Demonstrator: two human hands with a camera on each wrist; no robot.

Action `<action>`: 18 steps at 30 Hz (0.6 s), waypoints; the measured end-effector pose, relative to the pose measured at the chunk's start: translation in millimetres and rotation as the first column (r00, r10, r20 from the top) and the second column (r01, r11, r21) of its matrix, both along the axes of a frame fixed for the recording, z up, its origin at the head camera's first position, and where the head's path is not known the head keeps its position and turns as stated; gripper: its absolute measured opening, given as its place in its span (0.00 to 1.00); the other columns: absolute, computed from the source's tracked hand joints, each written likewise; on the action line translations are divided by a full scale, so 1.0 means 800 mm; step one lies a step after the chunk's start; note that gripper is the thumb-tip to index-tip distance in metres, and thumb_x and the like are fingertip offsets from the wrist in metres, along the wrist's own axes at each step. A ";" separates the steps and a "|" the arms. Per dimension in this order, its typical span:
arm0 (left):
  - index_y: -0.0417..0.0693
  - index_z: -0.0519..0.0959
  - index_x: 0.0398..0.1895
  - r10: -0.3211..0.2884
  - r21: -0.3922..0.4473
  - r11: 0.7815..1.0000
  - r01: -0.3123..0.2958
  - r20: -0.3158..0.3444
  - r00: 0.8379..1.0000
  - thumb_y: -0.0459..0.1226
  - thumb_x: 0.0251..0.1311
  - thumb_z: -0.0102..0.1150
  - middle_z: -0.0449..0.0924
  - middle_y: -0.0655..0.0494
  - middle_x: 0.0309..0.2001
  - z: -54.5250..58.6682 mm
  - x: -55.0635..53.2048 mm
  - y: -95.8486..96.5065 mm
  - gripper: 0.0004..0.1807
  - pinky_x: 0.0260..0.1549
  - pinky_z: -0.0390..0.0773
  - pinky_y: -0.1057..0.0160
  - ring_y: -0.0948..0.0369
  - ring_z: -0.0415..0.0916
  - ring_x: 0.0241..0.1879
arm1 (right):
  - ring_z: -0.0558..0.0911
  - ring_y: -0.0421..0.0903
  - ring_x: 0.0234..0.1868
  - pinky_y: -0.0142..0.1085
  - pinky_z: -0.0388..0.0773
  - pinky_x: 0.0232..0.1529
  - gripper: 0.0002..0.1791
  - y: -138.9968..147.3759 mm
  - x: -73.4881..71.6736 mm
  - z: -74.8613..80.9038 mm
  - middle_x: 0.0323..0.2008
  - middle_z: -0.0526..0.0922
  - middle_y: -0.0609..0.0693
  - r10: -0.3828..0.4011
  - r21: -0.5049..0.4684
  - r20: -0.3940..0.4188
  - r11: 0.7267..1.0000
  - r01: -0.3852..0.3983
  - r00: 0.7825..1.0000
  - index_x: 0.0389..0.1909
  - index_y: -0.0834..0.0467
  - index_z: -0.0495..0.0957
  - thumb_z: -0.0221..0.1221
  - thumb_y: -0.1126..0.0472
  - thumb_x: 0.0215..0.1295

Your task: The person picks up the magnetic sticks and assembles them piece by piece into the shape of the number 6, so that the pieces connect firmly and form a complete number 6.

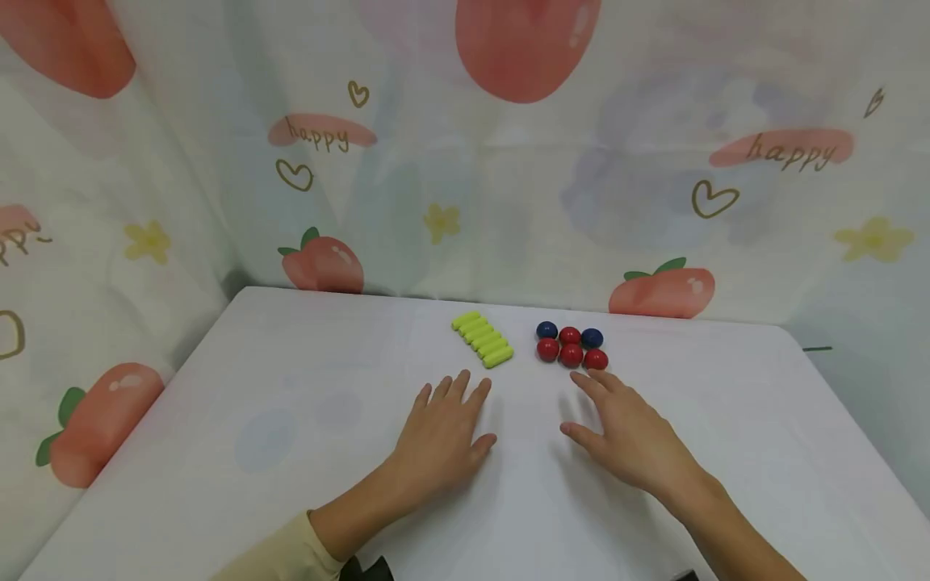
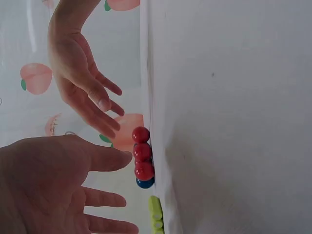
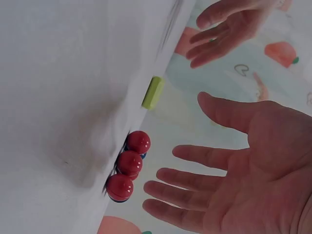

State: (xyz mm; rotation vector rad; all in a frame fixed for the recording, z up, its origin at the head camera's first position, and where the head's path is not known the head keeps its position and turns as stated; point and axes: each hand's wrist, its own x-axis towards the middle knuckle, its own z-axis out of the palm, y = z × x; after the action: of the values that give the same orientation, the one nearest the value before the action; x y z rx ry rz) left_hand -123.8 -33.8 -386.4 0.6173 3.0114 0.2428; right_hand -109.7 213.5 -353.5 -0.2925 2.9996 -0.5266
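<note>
A pale cloth [image 1: 508, 202] printed with peaches, hearts, yellow flowers and the word "happy" rises behind and to the left of a white surface [image 1: 305, 516], whose far corners are rounded. Over the surface, both hands are spread wide and hold nothing: the left hand [image 1: 443, 436], below a pale yellow sleeve [image 1: 279, 549], reaches with straight, parted fingers toward the far edge, and the right hand [image 1: 632, 424] reaches in from the near right, its thumb well away from its fingers. Near the middle of the far edge, a row of yellow-green sticks [image 1: 485, 338] lies just beyond the left fingertips; the sticks are short and matt, set side by side, and the row slants from the far left corner's side toward the near edge. Pale round spots mark their ends in the left wrist view. To the right of the row, with a gap between, small glossy balls sit close together in two lines just beyond the right fingertips: three red balls [image 1: 571, 355] form the line nearer the near edge, and behind them one more red ball [image 1: 570, 335] stands between two dark blue balls [image 1: 546, 330], all catching bright highlights.
</note>
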 end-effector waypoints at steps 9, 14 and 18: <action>0.50 0.75 0.71 -0.010 0.093 0.996 0.013 -0.030 0.999 0.49 0.65 0.69 0.80 0.49 0.59 0.003 -0.021 0.006 0.33 0.54 0.82 0.53 0.53 0.80 0.54 | 0.77 0.71 0.63 0.66 0.79 0.54 0.40 0.007 -0.024 0.011 0.66 0.75 0.69 -0.033 -0.061 0.042 0.998 0.035 0.999 0.71 0.62 0.72 0.71 0.48 0.63; 0.50 0.76 0.68 0.006 0.147 0.989 -0.005 0.000 1.000 0.46 0.63 0.71 0.81 0.50 0.54 0.004 -0.039 0.011 0.31 0.41 0.83 0.59 0.56 0.79 0.45 | 0.81 0.64 0.54 0.54 0.86 0.45 0.37 0.010 -0.041 0.017 0.57 0.80 0.67 -0.046 -0.115 0.029 0.992 0.049 0.999 0.68 0.65 0.74 0.72 0.51 0.62; 0.50 0.76 0.68 0.025 0.203 0.979 -0.033 0.042 0.999 0.44 0.63 0.72 0.81 0.50 0.55 0.006 -0.050 0.019 0.30 0.43 0.83 0.59 0.57 0.79 0.46 | 0.79 0.67 0.57 0.55 0.85 0.47 0.37 0.015 -0.054 0.022 0.58 0.78 0.69 -0.061 -0.131 0.026 0.989 0.064 0.998 0.68 0.65 0.73 0.72 0.52 0.62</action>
State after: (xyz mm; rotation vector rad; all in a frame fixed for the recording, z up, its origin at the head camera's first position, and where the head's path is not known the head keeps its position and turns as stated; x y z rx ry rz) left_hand -164.0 -18.9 -381.9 0.5757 2.9819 0.5647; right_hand -153.2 225.3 -336.2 -0.2009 2.9666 -0.7310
